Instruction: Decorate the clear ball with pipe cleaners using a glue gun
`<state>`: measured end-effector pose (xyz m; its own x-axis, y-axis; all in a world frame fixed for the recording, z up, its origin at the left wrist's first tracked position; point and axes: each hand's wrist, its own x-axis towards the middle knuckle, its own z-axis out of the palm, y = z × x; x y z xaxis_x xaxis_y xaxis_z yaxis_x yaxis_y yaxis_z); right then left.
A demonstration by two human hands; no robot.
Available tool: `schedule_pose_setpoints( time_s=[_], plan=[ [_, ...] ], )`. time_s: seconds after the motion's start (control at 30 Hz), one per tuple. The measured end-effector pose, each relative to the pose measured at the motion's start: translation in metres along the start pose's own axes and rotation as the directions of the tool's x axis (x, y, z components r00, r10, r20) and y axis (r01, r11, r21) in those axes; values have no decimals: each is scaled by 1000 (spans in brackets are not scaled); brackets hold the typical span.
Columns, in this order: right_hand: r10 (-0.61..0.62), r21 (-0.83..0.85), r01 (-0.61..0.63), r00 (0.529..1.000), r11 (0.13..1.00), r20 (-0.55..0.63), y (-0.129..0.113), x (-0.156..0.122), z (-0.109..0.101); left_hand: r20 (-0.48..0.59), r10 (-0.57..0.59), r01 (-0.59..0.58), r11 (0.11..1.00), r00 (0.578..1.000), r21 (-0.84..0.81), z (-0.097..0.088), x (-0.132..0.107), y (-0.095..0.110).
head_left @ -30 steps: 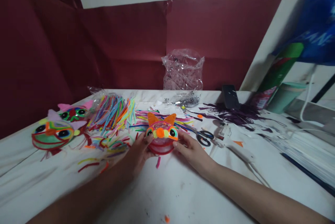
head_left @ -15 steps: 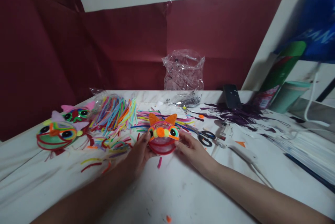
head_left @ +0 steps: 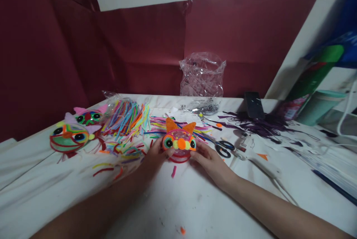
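Note:
A small craft animal head [head_left: 179,143] with orange felt ears, big eyes, an orange pom-pom nose and a red mouth stands upright on the white table [head_left: 178,201]. My left hand [head_left: 154,156] grips its left side and my right hand [head_left: 208,158] grips its right side, fingers curled round it. A short pink stick piece [head_left: 173,172] lies on the table just in front of it.
Two finished craft heads [head_left: 71,136] sit at the far left. A heap of coloured pipe-cleaner pieces [head_left: 125,118] lies behind my left hand. Scissors [head_left: 224,147], a glue gun [head_left: 260,161], purple scraps [head_left: 259,121], a crumpled clear bag [head_left: 202,75] and a phone [head_left: 253,105] lie to the right and back.
Both hands stay on the craft head. The view has shifted left, so everything sits a little further right in the picture. The head looks slightly more tilted toward me.

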<state>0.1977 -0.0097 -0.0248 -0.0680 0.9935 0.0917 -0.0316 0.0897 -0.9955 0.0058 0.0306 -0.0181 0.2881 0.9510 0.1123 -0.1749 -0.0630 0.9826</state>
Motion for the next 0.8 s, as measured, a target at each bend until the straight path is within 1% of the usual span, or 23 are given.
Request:
schedule_pose_setpoints(
  time_s=[0.07, 0.1, 0.23, 0.33, 0.43, 0.6, 0.7, 0.8],
  plan=[
    [-13, 2, 13, 1000, 1000, 9, -1, 0, 0, 38, 12, -12, 1000, 999, 3, -1, 2, -3],
    [-15, 9, 15, 1000, 1000, 9, -2, 0, 0, 39, 6, -6, 1000, 999, 2, -2, 3, -5],
    [33, 46, -32, 999, 998, -22, -4, 0, 1, -17, -60, 61, 998, 998, 28, -4, 3, -10],
    [52, 51, -49, 997, 998, -59, -4, 0, 1, -26, -68, 70, 994, 997, 87, -5, 2, -11],
    [65, 70, -60, 995, 996, -74, -3, 1, 1, -14, -72, 73, 992, 997, 105, -4, 0, -6],
    [94, 148, -81, 991, 986, -90, -1, 5, 0, -6, -96, 96, 989, 995, 115, 4, -7, 8],
    [120, 178, -102, 989, 979, -91, -1, 7, -1, -28, -102, 104, 988, 994, 110, 5, -8, 10],
    [131, 174, -113, 987, 978, -93, -1, 7, -2, -61, -107, 113, 988, 992, 105, 5, -7, 8]
  ],
)
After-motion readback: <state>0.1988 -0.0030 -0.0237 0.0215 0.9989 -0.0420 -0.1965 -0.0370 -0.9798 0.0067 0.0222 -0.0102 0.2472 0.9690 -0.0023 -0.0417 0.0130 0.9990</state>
